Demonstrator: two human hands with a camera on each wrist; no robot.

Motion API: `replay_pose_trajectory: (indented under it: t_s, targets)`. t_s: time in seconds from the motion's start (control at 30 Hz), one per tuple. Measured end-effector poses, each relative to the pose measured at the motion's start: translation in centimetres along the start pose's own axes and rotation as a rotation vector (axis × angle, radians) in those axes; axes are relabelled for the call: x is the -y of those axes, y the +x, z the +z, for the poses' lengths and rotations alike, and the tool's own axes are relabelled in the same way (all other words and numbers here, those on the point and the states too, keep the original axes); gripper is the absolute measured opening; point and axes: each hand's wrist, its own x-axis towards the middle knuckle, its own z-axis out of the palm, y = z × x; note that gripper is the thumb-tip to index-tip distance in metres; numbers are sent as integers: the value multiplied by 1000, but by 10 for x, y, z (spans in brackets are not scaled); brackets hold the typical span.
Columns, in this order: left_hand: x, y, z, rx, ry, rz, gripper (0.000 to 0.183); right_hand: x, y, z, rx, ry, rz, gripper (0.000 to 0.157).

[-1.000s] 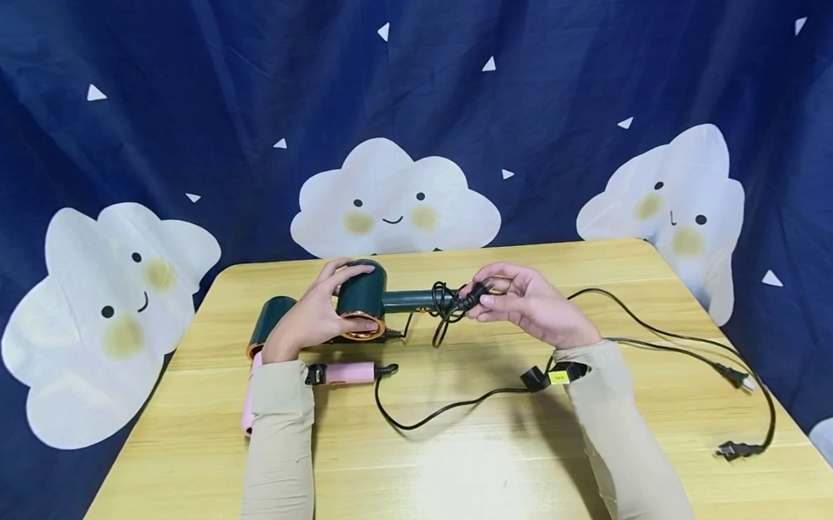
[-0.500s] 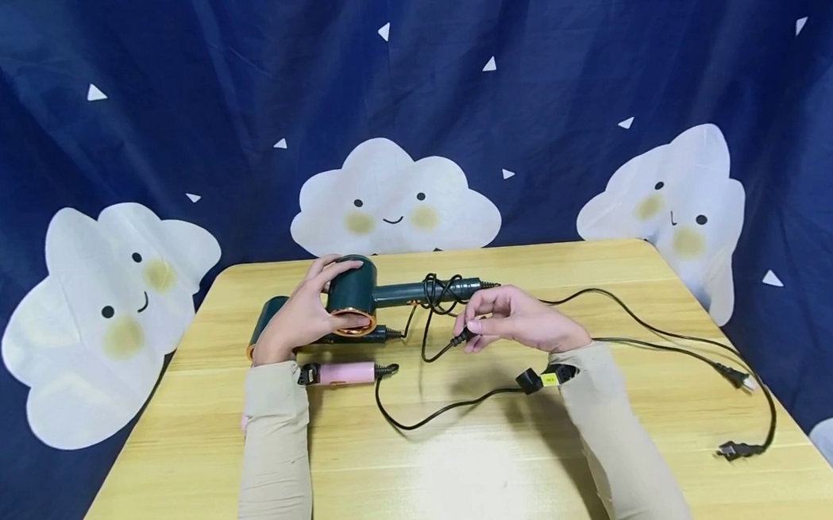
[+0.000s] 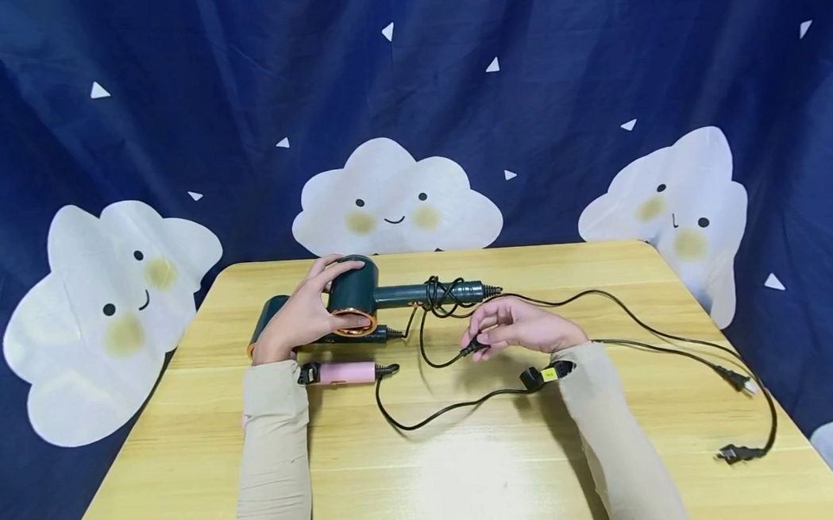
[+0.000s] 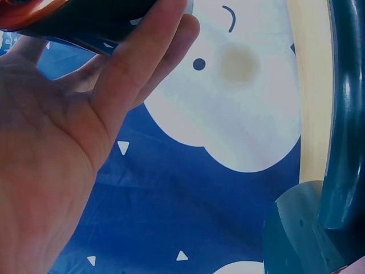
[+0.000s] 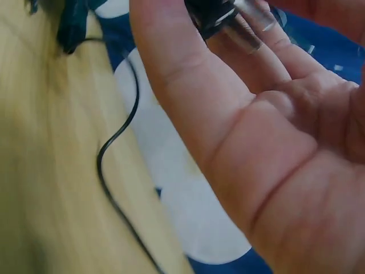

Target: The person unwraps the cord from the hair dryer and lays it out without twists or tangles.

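Observation:
My left hand grips the barrel of a dark green hair dryer with a copper rim, fingers over its top and thumb at the rim. Its handle points right, with a black cord looped around it. To the right, my right hand pinches the black plug between thumb and fingers; metal prongs show in the right wrist view. A stretch of cord hangs in a curve from handle to plug. A second green hair dryer lies behind my left hand, partly hidden.
A pink hair dryer lies nearer me, mostly covered by my left forearm. Its cord runs right across the wooden table beneath my right wrist. Two cord ends with plugs lie at the right edge. A blue cloud-print curtain hangs behind.
My right hand has drawn the plug down toward me from the handle's end, pulling out a longer curve of cord. My left hand and the held dryer have shifted slightly left.

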Motion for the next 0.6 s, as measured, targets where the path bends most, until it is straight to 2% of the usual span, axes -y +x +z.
replay_pose_trajectory:
  t_s: [0.13,0.47,0.53,0.6]
  targets:
    - [-1,0,0,6,-5,12,88,-12,-1,-8,-37,2,41,19]
    - [-6,0,1,20,-18,-8,91,-25,-6,-21,-228,72,142,51]
    - [-6,1,2,24,-21,-4,92,-26,-7,-23,-275,89,150,53]
    - [-6,1,2,28,-20,3,91,-27,-9,-26,-326,116,143,48]
